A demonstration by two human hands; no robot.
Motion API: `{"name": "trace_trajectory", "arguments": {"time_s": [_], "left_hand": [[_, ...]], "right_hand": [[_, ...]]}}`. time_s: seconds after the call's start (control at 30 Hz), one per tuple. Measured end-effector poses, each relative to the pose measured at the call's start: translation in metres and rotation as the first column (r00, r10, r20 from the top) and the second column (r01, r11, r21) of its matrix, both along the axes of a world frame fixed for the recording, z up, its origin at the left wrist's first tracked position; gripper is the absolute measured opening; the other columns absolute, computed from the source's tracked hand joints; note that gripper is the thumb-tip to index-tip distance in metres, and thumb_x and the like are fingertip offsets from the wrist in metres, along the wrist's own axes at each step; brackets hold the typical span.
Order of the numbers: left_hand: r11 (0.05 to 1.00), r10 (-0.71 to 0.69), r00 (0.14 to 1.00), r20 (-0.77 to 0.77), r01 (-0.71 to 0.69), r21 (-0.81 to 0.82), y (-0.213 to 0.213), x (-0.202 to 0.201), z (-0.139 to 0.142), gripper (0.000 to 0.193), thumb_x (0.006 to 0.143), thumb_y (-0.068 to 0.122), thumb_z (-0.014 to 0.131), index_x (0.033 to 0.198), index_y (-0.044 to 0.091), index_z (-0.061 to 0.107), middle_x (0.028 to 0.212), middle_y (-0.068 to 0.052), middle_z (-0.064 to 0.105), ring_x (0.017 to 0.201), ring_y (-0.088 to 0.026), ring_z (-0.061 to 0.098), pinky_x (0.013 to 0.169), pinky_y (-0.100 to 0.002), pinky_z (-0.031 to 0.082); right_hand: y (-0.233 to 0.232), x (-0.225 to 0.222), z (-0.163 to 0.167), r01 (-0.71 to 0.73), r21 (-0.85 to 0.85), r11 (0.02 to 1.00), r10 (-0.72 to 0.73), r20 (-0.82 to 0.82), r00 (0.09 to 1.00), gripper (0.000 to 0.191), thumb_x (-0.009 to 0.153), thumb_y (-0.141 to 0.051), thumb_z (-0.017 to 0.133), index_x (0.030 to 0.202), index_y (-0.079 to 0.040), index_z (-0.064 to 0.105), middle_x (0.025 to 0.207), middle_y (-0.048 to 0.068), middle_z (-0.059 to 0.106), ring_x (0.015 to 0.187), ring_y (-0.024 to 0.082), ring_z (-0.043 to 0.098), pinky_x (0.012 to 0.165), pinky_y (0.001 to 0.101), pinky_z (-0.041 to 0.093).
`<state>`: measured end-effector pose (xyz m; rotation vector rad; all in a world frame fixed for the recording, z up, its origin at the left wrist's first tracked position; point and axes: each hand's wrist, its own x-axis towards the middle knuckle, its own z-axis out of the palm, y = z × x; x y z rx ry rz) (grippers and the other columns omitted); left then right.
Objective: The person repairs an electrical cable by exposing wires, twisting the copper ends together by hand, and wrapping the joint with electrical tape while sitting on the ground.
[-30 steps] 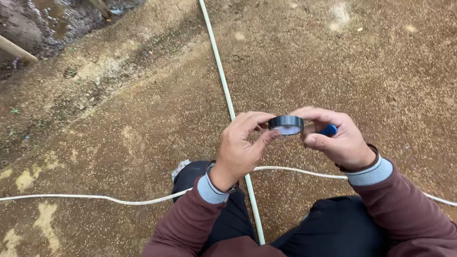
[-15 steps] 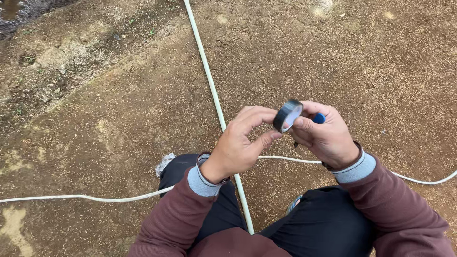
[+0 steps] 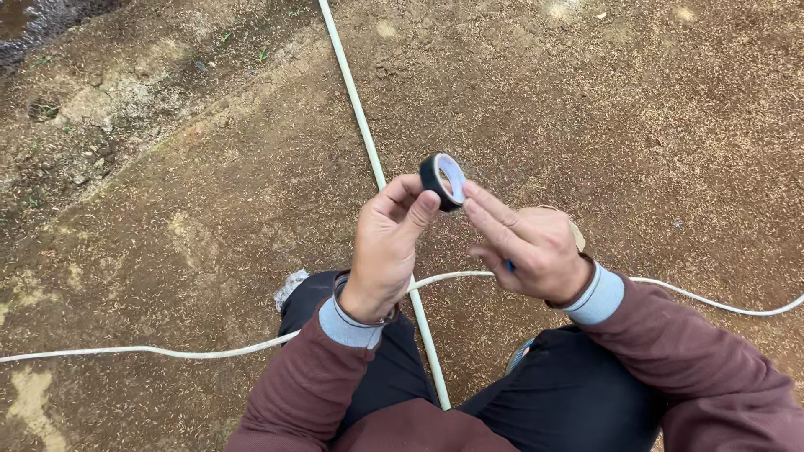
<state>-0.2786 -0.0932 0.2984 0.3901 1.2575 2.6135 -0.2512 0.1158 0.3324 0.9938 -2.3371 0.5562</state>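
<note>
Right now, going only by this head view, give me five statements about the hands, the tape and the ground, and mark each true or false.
1. Both hands hold a black roll of tape up in front of the person. True: left hand and right hand both have fingertips on it.
2. The roll lies flat on the ground. False: it is lifted, pinched between the fingers.
3. A pale straight pipe runs away across the brown ground. True.
4. A thin white cable crosses the pipe from side to side. True.
5. The person's sleeves are bright yellow. False: the sleeves are maroon with light blue cuffs.
</note>
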Motion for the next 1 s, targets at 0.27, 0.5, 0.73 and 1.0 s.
{"name": "trace_trajectory", "arguments": {"time_s": [0.27,0.5,0.73,1.0], "left_hand": [[0.989,-0.092,0.994,-0.053,0.085,-0.118,0.002,-0.003,-0.002,0.028,0.106,0.019,0.065,0.124,-0.002,0.066,0.114,-0.004,0.073,0.108,-0.012,0.066,0.101,-0.029,0.054],[0.958,-0.165,0.985,-0.049,0.148,-0.247,0.0,0.0,-0.003,0.029,0.105,0.02,0.065,0.123,-0.003,0.068,0.11,-0.005,0.074,0.104,-0.011,0.067,0.097,-0.029,0.056],[0.983,-0.181,0.977,0.114,0.184,-0.017,0.007,0.0,-0.015,0.03,0.107,0.023,0.065,0.12,-0.003,0.068,0.107,-0.004,0.073,0.099,-0.011,0.065,0.093,-0.028,0.053],[0.732,0.194,0.889,-0.414,-0.413,-0.542,-0.023,0.0,0.022,0.032,0.103,0.035,0.069,0.114,0.004,0.069,0.098,-0.007,0.074,0.092,-0.013,0.07,0.086,-0.029,0.056]], "right_hand": [[0.004,0.002,0.007,0.066,-0.069,0.995,-0.072,-0.1,0.992,0.04,0.094,0.002,0.07,0.134,0.001,0.063,0.142,0.023,0.062,0.068,0.019,0.068,0.058,0.0296,0.051],[0.006,-0.001,0.019,0.312,-0.059,0.948,-0.311,0.024,0.95,0.049,0.089,0.01,0.065,0.138,0.005,0.064,0.147,0.024,0.061,0.073,0.023,0.072,0.062,0.0337,0.056],[-0.002,0.006,0.025,0.021,-0.247,0.969,0.043,0.251,0.967,0.037,0.081,-0.001,0.076,0.118,-0.004,0.069,0.141,0.026,0.058,0.12,0.039,0.068,0.094,0.0363,0.059],[0.012,0.015,-0.004,0.087,-0.478,0.874,0.188,0.498,0.847,0.022,0.095,0.005,0.069,0.115,-0.003,0.071,0.135,0.018,0.07,0.11,0.022,0.074,0.089,0.0298,0.06]]}}
